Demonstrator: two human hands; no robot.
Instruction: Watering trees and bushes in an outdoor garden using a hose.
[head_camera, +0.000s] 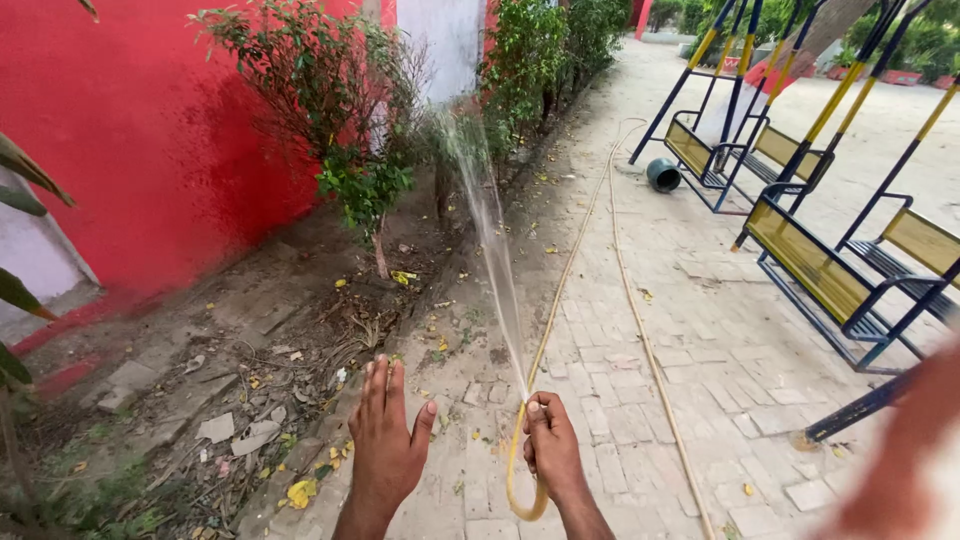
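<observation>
Right hand (553, 448) closed around hose (560, 290) tip, thumb fanning spray toward shrubs (365, 185). Left hand (387, 440) flat, empty. I judge hose limp, wet, slippery; grip near the end.

Head-worn camera, angled down and forward over hands, along a brick path (700, 330)

Both forearms are bare, with no sleeves showing at the bottom edge of the view. The left hand (385, 440) and right hand (550, 450) wear no gloves, rings or watch.
</observation>
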